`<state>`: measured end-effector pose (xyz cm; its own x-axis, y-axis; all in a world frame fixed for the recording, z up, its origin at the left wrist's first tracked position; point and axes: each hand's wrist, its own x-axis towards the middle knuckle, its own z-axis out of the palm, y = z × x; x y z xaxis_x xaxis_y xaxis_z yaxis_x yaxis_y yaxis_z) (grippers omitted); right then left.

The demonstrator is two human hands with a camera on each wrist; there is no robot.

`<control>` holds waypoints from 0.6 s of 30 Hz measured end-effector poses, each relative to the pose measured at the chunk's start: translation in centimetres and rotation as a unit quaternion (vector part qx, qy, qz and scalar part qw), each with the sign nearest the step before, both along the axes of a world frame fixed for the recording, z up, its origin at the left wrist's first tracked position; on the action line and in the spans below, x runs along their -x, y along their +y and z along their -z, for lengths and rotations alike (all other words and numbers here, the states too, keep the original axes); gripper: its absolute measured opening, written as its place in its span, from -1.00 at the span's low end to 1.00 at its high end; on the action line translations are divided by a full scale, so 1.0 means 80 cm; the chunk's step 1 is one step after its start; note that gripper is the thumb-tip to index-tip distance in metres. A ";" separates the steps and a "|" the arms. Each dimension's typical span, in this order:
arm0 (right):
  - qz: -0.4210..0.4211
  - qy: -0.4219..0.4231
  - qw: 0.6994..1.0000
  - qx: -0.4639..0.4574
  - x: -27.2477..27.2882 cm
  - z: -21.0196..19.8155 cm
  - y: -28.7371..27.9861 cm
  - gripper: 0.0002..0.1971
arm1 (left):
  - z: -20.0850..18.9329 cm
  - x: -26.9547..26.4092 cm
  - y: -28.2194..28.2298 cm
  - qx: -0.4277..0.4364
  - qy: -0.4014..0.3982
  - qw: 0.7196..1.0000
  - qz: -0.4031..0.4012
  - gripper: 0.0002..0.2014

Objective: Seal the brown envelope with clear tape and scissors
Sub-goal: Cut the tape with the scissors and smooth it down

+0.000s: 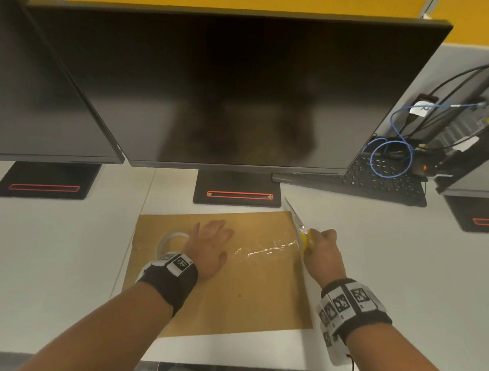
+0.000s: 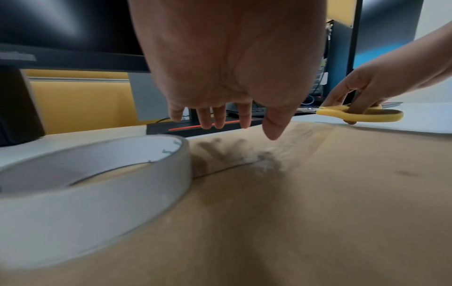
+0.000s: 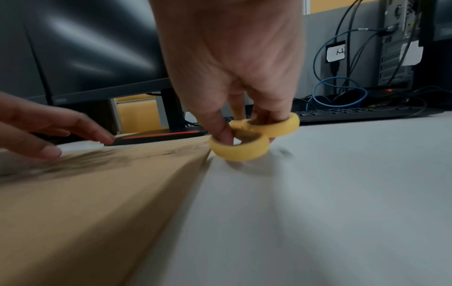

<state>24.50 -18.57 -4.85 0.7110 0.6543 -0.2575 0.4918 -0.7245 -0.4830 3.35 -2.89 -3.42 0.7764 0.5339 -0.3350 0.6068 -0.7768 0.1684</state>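
Observation:
A brown envelope (image 1: 233, 283) lies flat on the white desk in front of the monitor. A shiny strip of clear tape (image 1: 265, 249) runs across its upper right part. The tape roll (image 1: 173, 242) (image 2: 93, 183) stands on the envelope's left part. My left hand (image 1: 210, 245) (image 2: 220, 116) hovers just above the envelope beside the roll, fingers straight and spread. At the envelope's right edge my right hand (image 1: 323, 245) (image 3: 239, 123) grips the yellow-handled scissors (image 1: 299, 227) (image 3: 254, 139) (image 2: 352, 114), fingers through the loops, blades pointing away towards the monitor stand.
A large black monitor (image 1: 228, 86) hangs low over the desk, its stand (image 1: 237, 190) just beyond the envelope. A second monitor (image 1: 39, 98) is at the left. A keyboard (image 1: 378, 182), blue cable (image 1: 393, 152) and computer tower (image 1: 476, 119) occupy the back right.

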 end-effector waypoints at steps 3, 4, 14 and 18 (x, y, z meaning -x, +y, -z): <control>0.004 -0.013 1.000 -0.013 0.002 0.004 -0.013 -0.60 | 0.008 -0.007 -0.012 0.014 0.016 0.999 0.031 -0.42; 0.004 -0.012 1.000 -0.015 0.003 0.004 -0.017 -0.60 | 0.010 -0.009 -0.015 0.025 0.022 0.999 0.037 -0.40; -0.165 0.047 0.984 -0.046 0.034 -0.006 -0.037 -0.54 | 0.018 0.000 -0.013 0.105 -0.015 0.994 0.017 -0.12; -0.244 0.065 0.968 -0.019 0.044 -0.012 -0.036 -0.57 | 0.007 0.007 0.001 0.099 -0.041 0.994 -0.021 -0.06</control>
<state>20.99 -21.43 -3.92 0.2796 0.9142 -0.2935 0.7044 -0.4030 -0.5843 2.76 -2.81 -4.02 0.7842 0.4958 -0.3730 0.6154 -0.6985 0.3653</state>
